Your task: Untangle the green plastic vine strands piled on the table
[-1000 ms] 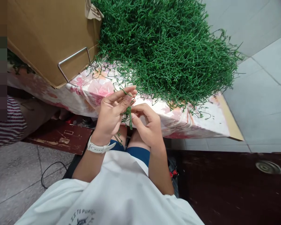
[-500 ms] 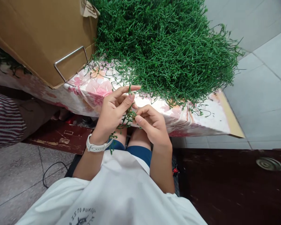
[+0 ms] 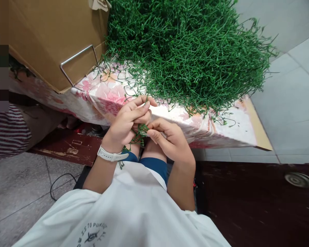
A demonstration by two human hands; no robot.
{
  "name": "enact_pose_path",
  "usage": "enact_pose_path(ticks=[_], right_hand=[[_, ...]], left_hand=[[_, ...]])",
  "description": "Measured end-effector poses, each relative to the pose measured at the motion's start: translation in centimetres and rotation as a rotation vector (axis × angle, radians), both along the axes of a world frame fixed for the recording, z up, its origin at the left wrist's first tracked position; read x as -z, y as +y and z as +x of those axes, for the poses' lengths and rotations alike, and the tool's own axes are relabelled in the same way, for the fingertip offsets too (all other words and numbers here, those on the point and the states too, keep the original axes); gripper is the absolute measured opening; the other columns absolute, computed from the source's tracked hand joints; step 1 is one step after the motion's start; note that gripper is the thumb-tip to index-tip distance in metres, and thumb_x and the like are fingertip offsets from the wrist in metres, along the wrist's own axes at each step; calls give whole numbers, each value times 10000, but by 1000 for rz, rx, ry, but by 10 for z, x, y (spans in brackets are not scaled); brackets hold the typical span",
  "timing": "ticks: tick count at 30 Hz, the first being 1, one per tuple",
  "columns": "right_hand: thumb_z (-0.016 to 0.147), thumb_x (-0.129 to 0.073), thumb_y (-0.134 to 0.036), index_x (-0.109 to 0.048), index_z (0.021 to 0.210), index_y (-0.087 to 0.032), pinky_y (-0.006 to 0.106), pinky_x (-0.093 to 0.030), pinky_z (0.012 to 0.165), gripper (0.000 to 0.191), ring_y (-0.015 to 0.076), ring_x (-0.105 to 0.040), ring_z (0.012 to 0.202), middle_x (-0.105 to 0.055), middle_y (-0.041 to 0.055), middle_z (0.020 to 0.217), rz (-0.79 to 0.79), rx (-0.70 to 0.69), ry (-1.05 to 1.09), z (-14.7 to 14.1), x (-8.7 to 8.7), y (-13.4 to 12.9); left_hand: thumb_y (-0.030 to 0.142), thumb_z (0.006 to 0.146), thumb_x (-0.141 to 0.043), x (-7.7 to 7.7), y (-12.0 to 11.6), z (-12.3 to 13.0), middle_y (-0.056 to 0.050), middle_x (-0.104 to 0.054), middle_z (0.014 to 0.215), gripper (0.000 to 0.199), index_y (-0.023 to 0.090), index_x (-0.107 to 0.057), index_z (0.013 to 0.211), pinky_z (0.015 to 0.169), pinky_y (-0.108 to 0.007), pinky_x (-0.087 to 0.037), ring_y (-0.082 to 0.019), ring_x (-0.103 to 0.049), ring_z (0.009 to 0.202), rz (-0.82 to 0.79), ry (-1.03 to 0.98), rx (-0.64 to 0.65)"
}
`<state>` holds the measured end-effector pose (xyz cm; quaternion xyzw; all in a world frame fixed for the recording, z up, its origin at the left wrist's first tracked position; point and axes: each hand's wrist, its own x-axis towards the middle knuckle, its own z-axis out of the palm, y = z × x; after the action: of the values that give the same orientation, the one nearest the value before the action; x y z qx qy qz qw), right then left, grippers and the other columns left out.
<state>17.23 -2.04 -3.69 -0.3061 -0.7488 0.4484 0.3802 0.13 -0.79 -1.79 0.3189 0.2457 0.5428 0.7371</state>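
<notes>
My left hand (image 3: 130, 120), with a pale watch strap at the wrist, is closed on thin green stems, its thumb pressed near the index finger. Some of the stems (image 3: 137, 137) hang below the palm over my lap. Close by on the right, my right hand (image 3: 168, 139) pinches the same green sprigs between thumb and fingertips. A large heap of green stems (image 3: 195, 61) lies on the flowered tablecloth (image 3: 110, 94) just beyond both hands.
A cardboard box (image 3: 56, 37) stands at the back left, with a bent metal wire frame (image 3: 77, 56) against it. Another person's striped clothing (image 3: 10, 133) shows at the left edge. A dark red bench (image 3: 67, 147) is below, and a tiled wall (image 3: 298, 103) is on the right.
My left hand's fingers have curled further around the stems, and less green shows above its thumb. My right hand has shifted slightly right. The whole view has moved a little.
</notes>
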Motion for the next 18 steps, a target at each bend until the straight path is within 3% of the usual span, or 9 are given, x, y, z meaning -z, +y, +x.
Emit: enact_pose_path(ticks=[3, 9, 13, 18], right_hand=[[1037, -606, -372, -576, 879, -207, 253, -331, 567, 231, 94, -404, 590, -479, -42, 692, -46, -26, 155, -2, 3, -1], [971, -634, -551, -468, 767, -236, 259, -249, 464, 411, 95, -242, 484, -336, -60, 602, -169, 10, 432, -12, 25, 1], [932, -647, -628, -360, 717, -248, 256, -257, 453, 523, 106, -259, 457, -291, -67, 573, -182, 76, 596, -22, 31, 1], [929, -666, -584, -283, 722, -251, 266, -296, 467, 549, 119, -234, 444, -229, -81, 522, -208, 101, 726, -34, 26, 1]], left_hand=[[210, 968, -648, -1, -2, 5, 104, -215, 505, 92, 162, -714, 1011, 406, -143, -259, -38, -226, 390, -91, -112, 33], [213, 1061, -489, -9, -7, 18, 100, -177, 512, 256, 211, -676, 1236, 375, -143, -234, -51, -198, 372, -278, -228, -14], [226, 1083, -445, -12, -5, 20, 91, -172, 511, 251, 244, -679, 1173, 358, -156, -221, -60, -193, 367, -286, -222, -81], [252, 1089, -438, -13, -4, 21, 83, -189, 506, 245, 262, -669, 1168, 362, -158, -227, -72, -210, 381, -243, -219, -133]])
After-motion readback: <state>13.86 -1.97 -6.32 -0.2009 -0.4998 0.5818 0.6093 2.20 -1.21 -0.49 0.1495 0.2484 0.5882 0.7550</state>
